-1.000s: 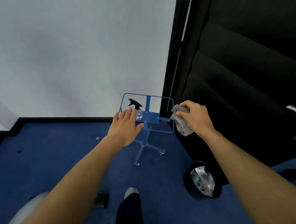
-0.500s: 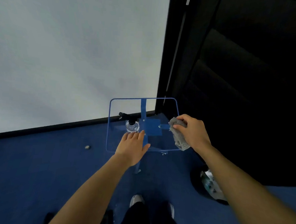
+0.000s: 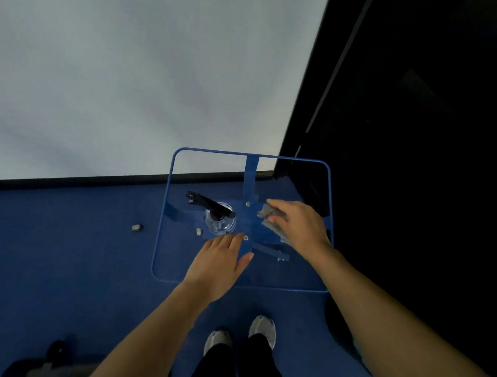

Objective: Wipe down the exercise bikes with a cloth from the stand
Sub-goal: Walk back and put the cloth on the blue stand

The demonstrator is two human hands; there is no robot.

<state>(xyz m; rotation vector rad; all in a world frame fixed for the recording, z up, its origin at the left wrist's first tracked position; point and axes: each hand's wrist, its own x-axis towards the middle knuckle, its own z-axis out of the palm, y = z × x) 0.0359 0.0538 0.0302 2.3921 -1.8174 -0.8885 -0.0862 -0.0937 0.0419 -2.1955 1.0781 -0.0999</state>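
Observation:
A blue-framed stand [image 3: 329,192] with a clear top is right below me. On it stands a clear spray bottle [image 3: 220,221] with a black trigger head. My right hand [image 3: 297,227] holds a crumpled grey cloth [image 3: 268,218] down on the right side of the stand top, fingers curled over it. My left hand [image 3: 221,263] hovers over the stand's near middle with straight fingers, just short of the bottle and holding nothing.
A white wall [image 3: 146,82] rises behind the stand, a black wall or curtain [image 3: 417,139] to the right. Blue carpet [image 3: 65,250] covers the floor. My shoes [image 3: 260,328] stand just before the stand. A dark bin edge [image 3: 335,322] shows under my right forearm.
I have stepped closer, so the stand now lies directly beneath me. My right hand has brought the cloth down onto the stand top. My left hand stays extended near the bottle.

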